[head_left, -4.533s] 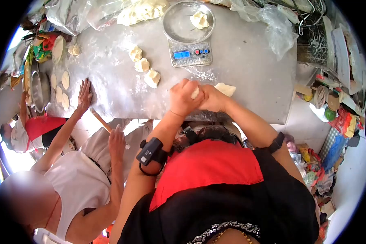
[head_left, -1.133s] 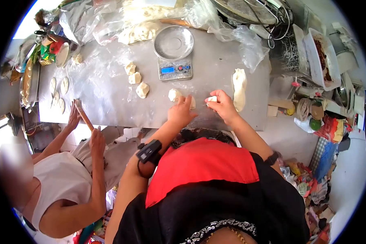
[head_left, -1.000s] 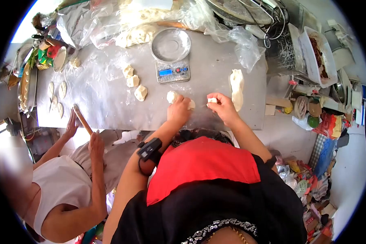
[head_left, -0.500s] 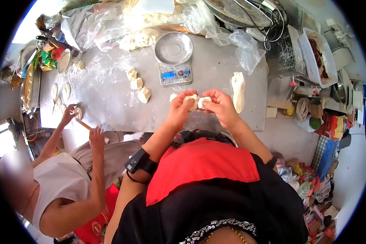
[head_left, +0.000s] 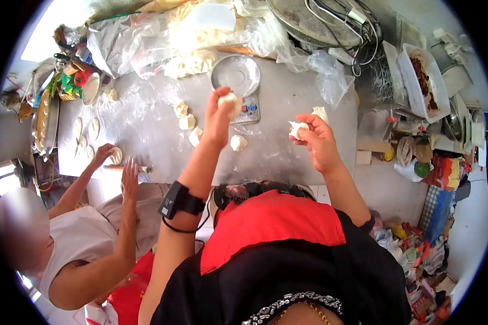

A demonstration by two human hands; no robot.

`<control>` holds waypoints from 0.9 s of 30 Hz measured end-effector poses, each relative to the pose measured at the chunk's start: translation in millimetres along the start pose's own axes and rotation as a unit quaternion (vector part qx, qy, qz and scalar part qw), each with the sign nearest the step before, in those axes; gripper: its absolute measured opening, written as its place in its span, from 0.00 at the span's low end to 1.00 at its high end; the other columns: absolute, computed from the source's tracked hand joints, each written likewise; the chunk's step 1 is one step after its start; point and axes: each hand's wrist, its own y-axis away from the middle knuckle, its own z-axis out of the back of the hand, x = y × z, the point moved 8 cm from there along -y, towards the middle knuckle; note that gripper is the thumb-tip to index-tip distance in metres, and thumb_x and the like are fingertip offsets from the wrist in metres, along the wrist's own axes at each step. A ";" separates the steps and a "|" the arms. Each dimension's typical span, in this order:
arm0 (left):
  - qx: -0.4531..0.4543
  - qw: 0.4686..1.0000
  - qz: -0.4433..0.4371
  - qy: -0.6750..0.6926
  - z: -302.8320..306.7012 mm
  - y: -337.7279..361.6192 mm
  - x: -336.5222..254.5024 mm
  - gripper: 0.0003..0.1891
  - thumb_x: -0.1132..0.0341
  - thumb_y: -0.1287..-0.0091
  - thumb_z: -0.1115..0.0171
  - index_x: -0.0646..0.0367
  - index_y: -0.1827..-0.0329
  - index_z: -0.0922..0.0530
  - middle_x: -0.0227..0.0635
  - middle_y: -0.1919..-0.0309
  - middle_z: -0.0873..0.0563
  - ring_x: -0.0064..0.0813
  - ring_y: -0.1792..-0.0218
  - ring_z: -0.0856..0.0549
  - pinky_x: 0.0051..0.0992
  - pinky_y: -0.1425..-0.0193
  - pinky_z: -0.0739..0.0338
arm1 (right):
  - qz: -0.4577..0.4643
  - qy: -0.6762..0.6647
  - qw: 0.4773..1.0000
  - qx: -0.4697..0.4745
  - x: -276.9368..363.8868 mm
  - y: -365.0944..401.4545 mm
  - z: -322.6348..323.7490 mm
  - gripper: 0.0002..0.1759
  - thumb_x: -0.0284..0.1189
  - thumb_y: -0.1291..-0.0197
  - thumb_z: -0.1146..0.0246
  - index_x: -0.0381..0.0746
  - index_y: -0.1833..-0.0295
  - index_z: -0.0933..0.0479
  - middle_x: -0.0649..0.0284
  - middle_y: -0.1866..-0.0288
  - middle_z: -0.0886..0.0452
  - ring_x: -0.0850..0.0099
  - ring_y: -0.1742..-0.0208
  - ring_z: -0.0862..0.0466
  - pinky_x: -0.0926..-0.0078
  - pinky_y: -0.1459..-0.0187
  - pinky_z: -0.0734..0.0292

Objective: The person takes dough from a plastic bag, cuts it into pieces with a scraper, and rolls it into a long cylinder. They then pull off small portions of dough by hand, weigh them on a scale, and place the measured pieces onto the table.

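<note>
My left hand (head_left: 217, 123) is raised in front of the digital scale (head_left: 250, 112), closed around a piece of dough (head_left: 231, 106). It partly covers the scale's display, just below the round metal pan (head_left: 235, 76). On the right, my right hand (head_left: 322, 145) pinches another torn dough piece (head_left: 297, 130) above the table. Behind that hand lies the dough log (head_left: 320, 112), with most of its length hidden. A single dough lump (head_left: 238, 142) rests on the table between my hands. Several more lumps (head_left: 187, 122) form a line left of my left hand.
To the left, a co-worker's hands (head_left: 129, 179) are at a rolling pin (head_left: 126, 169) and a flat dough disc (head_left: 116, 156); several discs (head_left: 94, 129) lie beyond. Plastic-covered dough (head_left: 192, 64) lines the back of the metal table (head_left: 276, 157). A white tub (head_left: 424, 81) stands right.
My hands were together on the dough; now they are apart, each holding a piece. The left moved up toward the scale, the right moved right, over the log. The co-worker's rolling pin is lowered.
</note>
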 end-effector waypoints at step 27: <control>-0.394 0.704 0.079 -0.586 313.4 -39.7 24.9 0.38 0.45 0.32 0.52 0.68 0.29 0.44 0.60 0.30 0.45 0.51 0.28 0.46 0.42 0.26 0.52 | -0.120 0.021 0.988 -0.090 -56.9 -55.3 1.7 0.05 0.26 0.39 0.43 0.39 0.58 0.25 0.65 0.64 0.19 0.74 0.65 0.18 0.79 0.64 0.27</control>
